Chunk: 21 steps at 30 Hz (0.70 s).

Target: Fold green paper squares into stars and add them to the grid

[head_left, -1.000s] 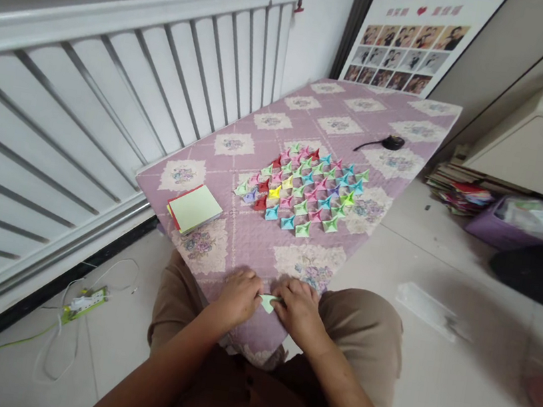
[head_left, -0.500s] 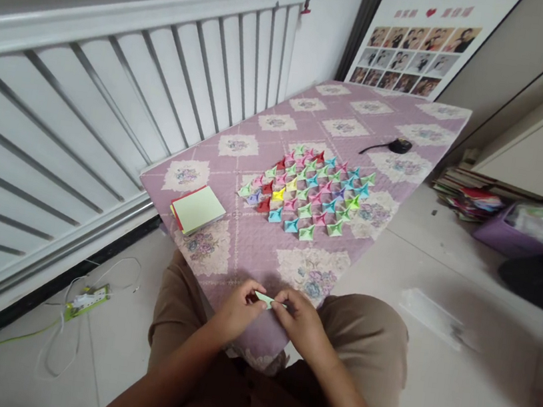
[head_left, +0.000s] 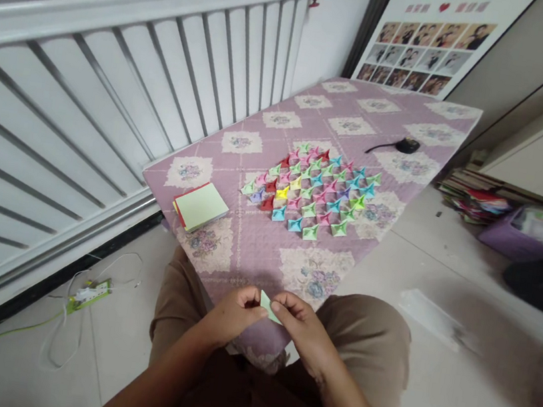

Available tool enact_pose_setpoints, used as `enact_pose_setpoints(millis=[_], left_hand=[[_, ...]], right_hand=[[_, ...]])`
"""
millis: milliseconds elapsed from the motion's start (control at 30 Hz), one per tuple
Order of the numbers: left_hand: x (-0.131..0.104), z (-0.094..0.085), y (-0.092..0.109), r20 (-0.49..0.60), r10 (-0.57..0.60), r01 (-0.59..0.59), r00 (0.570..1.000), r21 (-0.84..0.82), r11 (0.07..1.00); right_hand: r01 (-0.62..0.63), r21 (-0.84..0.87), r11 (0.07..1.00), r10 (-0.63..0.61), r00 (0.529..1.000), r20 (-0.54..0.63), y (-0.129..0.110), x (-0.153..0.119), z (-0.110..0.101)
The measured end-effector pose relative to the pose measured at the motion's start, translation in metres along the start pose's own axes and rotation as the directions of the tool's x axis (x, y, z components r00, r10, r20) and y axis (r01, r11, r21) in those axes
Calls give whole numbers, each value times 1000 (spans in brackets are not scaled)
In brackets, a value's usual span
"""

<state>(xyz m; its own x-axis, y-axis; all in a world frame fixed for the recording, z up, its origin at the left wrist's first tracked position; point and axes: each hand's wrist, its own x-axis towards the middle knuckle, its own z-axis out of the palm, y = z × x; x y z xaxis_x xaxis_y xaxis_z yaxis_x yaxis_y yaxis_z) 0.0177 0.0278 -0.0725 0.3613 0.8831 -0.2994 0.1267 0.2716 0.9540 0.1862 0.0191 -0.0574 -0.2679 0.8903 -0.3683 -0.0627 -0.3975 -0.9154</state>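
Note:
Between my hands, over the near corner of the table, is a small pale green piece of folded paper (head_left: 269, 305). My left hand (head_left: 239, 313) pinches its left side with thumb and fingers. At its right edge, my right hand (head_left: 296, 321) grips it the same way. Beyond them, rows of small folded paper pieces (head_left: 310, 194) in green, pink, blue, red, yellow and purple stand on the tablecloth (head_left: 255, 248). A stack of square paper sheets (head_left: 201, 207), pale green on top with red and yellow edges showing, lies to the left.
A black object with a short strap (head_left: 407, 146) lies near the table's right edge. A white slatted railing (head_left: 129, 102) runs along the left side. On the floor are a power strip (head_left: 89, 296) with cables and a purple bin (head_left: 515, 231). A photo board (head_left: 419, 49) leans behind the table.
The green paper has been turned in my fingers and now shows a broader, more upright face. The surroundings have shifted slightly in view as my head moved.

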Motion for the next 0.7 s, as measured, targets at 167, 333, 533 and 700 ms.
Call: enact_pose_setpoints(millis=[167,333,533,700], left_hand=[[-9,-3,19,89,-4,15,996,-134,991],[-14,-8,26,127,-37,55,991,-145,988],[-16,-13,26,187,-24,46,982,-112,993],[-13,-14,26,162,5,12,987,-102,995]], right_hand=[[-92,143,985,82,994,77,-10,-6,3],[-133,220,966,105,986,132,-21,-15,8],[-132,201,970,109,986,125,-26,-18,11],[20,114,993,-22,1000,18,-21,-15,13]])
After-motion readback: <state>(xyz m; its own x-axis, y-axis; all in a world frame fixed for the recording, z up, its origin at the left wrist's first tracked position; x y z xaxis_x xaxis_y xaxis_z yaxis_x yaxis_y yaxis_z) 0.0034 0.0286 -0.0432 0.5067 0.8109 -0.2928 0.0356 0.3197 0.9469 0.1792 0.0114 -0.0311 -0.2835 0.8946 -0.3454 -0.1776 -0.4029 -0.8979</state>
